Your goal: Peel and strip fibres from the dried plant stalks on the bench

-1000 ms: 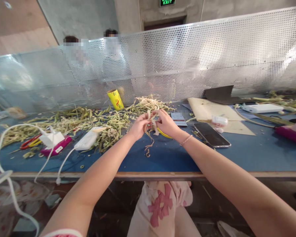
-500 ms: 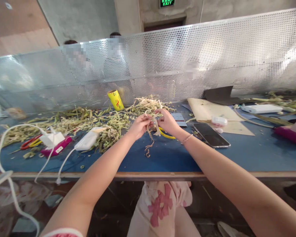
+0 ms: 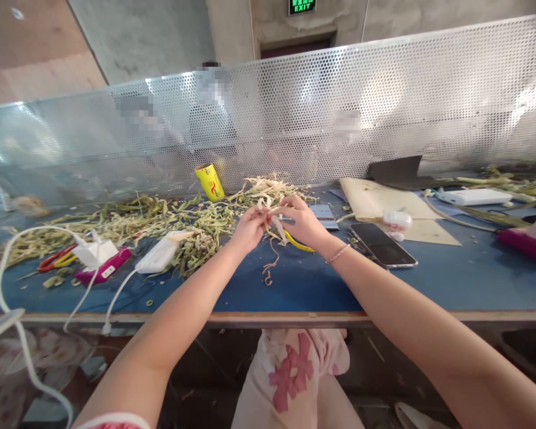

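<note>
The fingertips of the left hand [image 3: 249, 230] pinch a pale strip [image 3: 279, 229] of dried plant fibre near its bent upper part, and those of the right hand [image 3: 300, 215] appear closed on the same piece from the other side. The strip is between the two hands, above the table [image 3: 250, 292], one end dangling under the right fingers; how it crosses inside the pinch is too small to tell. Such fibre probably splits if tugged, so the work calls for a light, steady hold with the left, the strip kept flat, and even tension from the right. A thin curled strand [image 3: 271, 262] trails below the left fingers and could snag.

Just below the right hand, partly hidden, is a yellow handle [image 3: 300, 243], close enough to catch the dangling end. Beyond the hands lies a heap of dry strips [image 3: 268, 187], with a leaning yellow tube [image 3: 209, 182] beside it. Leafy scraps [image 3: 205, 226] crowd the left, along with a white adapter [image 3: 158, 253] and its cable, which narrow the room for that elbow. To the right lie a phone [image 3: 384, 244] and a small white case [image 3: 397, 220].
</note>
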Demonstrator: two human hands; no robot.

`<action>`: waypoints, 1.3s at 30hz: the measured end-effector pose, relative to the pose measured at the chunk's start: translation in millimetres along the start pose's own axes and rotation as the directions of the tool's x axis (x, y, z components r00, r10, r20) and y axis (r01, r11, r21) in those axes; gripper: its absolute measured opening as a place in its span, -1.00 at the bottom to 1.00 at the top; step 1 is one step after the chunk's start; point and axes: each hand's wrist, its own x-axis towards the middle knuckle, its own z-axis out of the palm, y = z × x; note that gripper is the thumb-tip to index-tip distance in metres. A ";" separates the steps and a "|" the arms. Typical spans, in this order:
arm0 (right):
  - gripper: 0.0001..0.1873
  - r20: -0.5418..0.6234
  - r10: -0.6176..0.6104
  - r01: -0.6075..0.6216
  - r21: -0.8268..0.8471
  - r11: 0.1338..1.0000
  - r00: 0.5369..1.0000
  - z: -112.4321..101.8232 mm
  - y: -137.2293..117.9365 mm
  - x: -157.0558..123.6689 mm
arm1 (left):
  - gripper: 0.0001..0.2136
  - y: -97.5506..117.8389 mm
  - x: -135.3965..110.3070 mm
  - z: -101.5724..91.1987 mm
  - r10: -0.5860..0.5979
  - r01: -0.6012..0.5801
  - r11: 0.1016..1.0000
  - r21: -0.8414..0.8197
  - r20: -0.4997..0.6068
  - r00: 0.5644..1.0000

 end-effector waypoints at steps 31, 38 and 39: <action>-0.90 0.128 0.178 -0.209 0.308 0.928 0.976 -3.0 -22.2 4.4 | -0.92 3.5 -5.4 4.0 0.260 -0.333 0.679 0.654 0.209 0.943; -0.85 0.106 0.253 -0.275 0.403 0.873 0.962 -5.0 -19.2 4.5 | -0.93 -4.9 -1.7 1.2 0.229 -0.213 0.838 0.503 0.031 0.973; -0.85 0.100 0.285 -0.301 0.413 0.860 0.953 -5.9 -17.1 4.8 | -0.92 -6.6 0.0 0.3 0.219 -0.194 0.871 0.452 -0.004 0.976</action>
